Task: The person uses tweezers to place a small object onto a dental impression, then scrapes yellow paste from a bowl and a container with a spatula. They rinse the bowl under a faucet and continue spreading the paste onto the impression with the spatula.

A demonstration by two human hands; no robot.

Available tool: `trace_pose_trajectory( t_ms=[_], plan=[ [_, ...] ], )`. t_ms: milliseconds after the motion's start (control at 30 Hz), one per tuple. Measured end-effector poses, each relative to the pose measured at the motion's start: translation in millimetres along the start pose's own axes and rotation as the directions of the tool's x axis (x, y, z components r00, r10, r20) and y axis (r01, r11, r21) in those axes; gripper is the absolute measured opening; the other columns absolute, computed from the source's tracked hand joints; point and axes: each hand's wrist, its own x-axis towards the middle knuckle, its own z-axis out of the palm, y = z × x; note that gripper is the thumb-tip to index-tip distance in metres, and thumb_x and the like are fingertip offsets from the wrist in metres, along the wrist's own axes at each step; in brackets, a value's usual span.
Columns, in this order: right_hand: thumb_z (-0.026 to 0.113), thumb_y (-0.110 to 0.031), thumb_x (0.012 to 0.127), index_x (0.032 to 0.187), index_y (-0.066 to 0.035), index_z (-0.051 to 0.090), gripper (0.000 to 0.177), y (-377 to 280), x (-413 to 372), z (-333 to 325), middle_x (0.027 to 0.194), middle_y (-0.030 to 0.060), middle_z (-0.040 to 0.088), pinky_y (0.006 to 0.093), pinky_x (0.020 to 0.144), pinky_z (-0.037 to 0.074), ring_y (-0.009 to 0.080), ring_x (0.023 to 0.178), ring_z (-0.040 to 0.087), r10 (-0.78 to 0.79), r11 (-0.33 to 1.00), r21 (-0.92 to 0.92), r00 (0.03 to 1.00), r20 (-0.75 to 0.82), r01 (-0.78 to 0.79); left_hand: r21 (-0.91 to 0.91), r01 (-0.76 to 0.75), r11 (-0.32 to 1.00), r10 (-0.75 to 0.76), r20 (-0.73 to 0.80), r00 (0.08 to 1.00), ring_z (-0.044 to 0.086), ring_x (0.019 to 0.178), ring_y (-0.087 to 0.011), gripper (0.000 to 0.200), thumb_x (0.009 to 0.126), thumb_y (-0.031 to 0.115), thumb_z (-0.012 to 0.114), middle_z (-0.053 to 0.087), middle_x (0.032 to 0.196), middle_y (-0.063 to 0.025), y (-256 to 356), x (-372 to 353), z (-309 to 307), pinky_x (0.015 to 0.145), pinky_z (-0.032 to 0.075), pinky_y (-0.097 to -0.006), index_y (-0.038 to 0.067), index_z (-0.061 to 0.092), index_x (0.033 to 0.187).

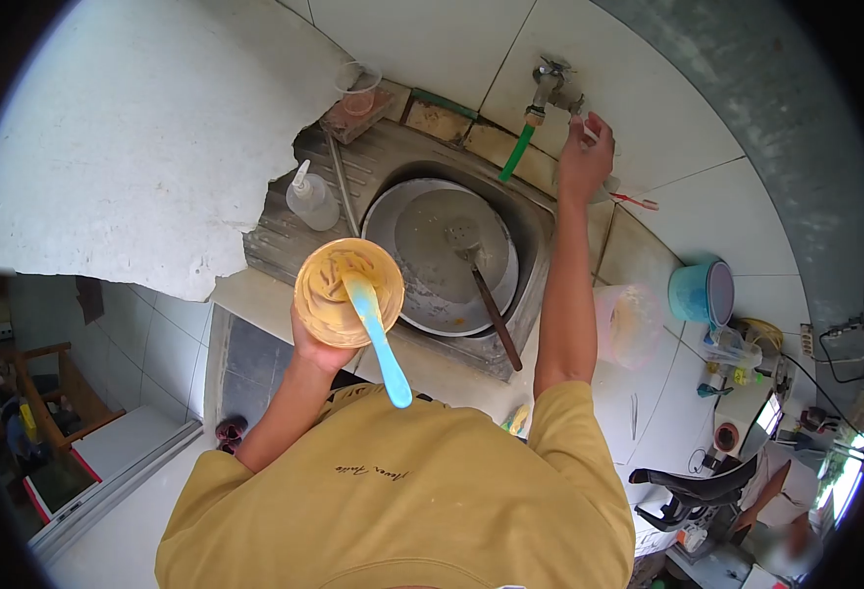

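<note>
My left hand (320, 350) is wrapped round the side of an orange-tan tub (386, 312), whose inside is smeared with a thick yellowish paste. A blue spatula (383, 351) leans in the tub, its handle over the near rim. At the wall, my right hand (587, 162) is raised to the tap (547, 88), with fingertips closed at its small handle. A short green hose (518, 152) hangs from the spout. Below, a large metal basin (381, 209) of cloudy water sits in the sink (542, 257). In it rests a slotted turner (496, 312) with a brown handle.
Left of the basin stand a clear pump bottle (312, 201) and a plastic cup (358, 86) on a brick. A red-handled brush (636, 201) lies beyond my right wrist. A turquoise bucket (689, 293) stands farther right. A white slab with a broken edge (157, 128) covers the upper left.
</note>
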Motion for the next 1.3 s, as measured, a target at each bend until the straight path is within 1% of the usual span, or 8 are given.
trace_pose_trajectory(
  t_ms=[167, 567, 733, 833, 867, 967, 1033, 1300],
  plan=[
    [0.063, -0.063, 0.079, 0.096, -0.004, 0.068, 0.062, -44.9, 85.5, 35.6, 0.095, 0.0141, 0.068, 0.0432, 0.075, 0.053, 0.0313, 0.088, 0.068, -0.136, 0.606, -0.638, 0.852, 0.505, 0.475, 0.046, 0.063, 0.997, -0.065, 0.04, 0.997, 0.05, 0.125, -0.0326, 0.053, 0.092, 0.045, 0.053, 0.055, 0.134, -0.0117, 0.9, -1.8, 6.5, 0.107, 0.04, -0.052, 0.01, 0.053, 0.132],
    [0.07, -0.047, 0.08, 0.1, -0.006, 0.07, 0.046, -68.4, 96.6, 45.0, 0.102, 0.013, 0.069, 0.0422, 0.084, 0.052, 0.0295, 0.1, 0.065, -0.059, 0.46, -0.612, 0.71, 0.702, 0.643, -0.003, 0.06, 0.998, -0.059, 0.08, 0.995, 0.048, 0.127, -0.0328, 0.052, 0.093, 0.044, 0.052, 0.053, 0.135, -0.0119, 10.0, -23.2, -1.7, 0.109, 0.037, -0.0528, 0.01, 0.052, 0.133],
    [0.063, -0.041, 0.09, 0.086, -0.007, 0.066, 0.035, -121.0, 56.9, -30.4, 0.083, 0.0042, 0.066, 0.0272, 0.075, 0.05, 0.0136, 0.081, 0.064, 0.055, 0.985, 0.065, 0.65, 0.758, -0.16, -0.028, 0.035, 0.999, -0.03, 0.161, 0.986, 0.056, 0.116, -0.0296, 0.045, 0.096, 0.039, 0.042, 0.058, 0.127, -0.0106, 0.2, -12.7, 20.4, 0.1, 0.045, -0.0487, 0.009, 0.056, 0.127],
    [0.061, -0.032, 0.095, 0.098, 0.0, 0.066, 0.033, -70.2, -8.0, -62.6, 0.091, 0.0073, 0.069, 0.0326, 0.078, 0.052, 0.0193, 0.086, 0.067, -0.458, 0.374, 0.471, 0.283, 0.843, -0.799, 0.004, -0.02, 1.0, 0.019, 0.173, 0.985, 0.056, 0.115, -0.0275, 0.045, 0.096, 0.041, 0.042, 0.059, 0.125, -0.0096, -0.6, -1.1, 25.7, 0.1, 0.046, -0.047, 0.01, 0.057, 0.126],
    [0.061, -0.031, 0.094, 0.1, 0.0, 0.065, 0.031, -66.8, -41.1, -64.7, 0.095, 0.009, 0.068, 0.0326, 0.078, 0.052, 0.0207, 0.087, 0.067, -0.209, 0.912, 0.277, 0.238, 0.949, -0.302, 0.018, -0.021, 1.0, 0.017, 0.174, 0.985, 0.055, 0.116, -0.0265, 0.045, 0.095, 0.041, 0.044, 0.058, 0.126, -0.009, -0.7, 1.1, 24.8, 0.1, 0.046, -0.0467, 0.011, 0.056, 0.126],
    [0.063, -0.028, 0.092, 0.104, -0.001, 0.062, 0.03, -74.3, -116.3, -82.9, 0.111, 0.0164, 0.063, 0.0345, 0.077, 0.052, 0.0285, 0.091, 0.066, -0.529, 0.56, -0.189, 0.524, 0.668, 0.807, -0.01, 0.041, 0.999, -0.038, 0.182, 0.982, 0.054, 0.117, -0.026, 0.047, 0.095, 0.044, 0.046, 0.057, 0.127, -0.0086, 2.2, 10.4, 21.0, 0.1, 0.045, -0.0465, 0.011, 0.056, 0.127],
    [0.065, -0.027, 0.09, 0.109, 0.0, 0.057, 0.035, -132.0, -151.0, -111.3, 0.116, 0.02, 0.06, 0.0367, 0.076, 0.053, 0.0333, 0.093, 0.065, 0.181, 0.955, -0.028, 0.506, 0.843, -0.295, 0.031, -0.003, 1.0, 0.0, 0.096, 0.995, 0.053, 0.117, -0.0257, 0.05, 0.095, 0.049, 0.047, 0.057, 0.127, -0.0084, -1.7, 17.0, 24.6, 0.101, 0.044, -0.0462, 0.011, 0.055, 0.127],
    [0.058, -0.002, 0.083, 0.122, -0.003, 0.051, 0.039, -170.8, -219.5, -135.8, 0.097, 0.0139, 0.055, 0.0417, 0.061, 0.053, 0.0306, 0.083, 0.064, -0.037, 0.787, -0.246, 0.442, 0.896, 0.566, 0.131, 0.118, 0.984, -0.12, 0.004, 0.993, 0.055, 0.116, -0.0261, 0.048, 0.095, 0.045, 0.044, 0.059, 0.124, -0.0086, -18.6, 37.9, 20.7, 0.101, 0.044, -0.0446, 0.009, 0.056, 0.125]
  ],
)
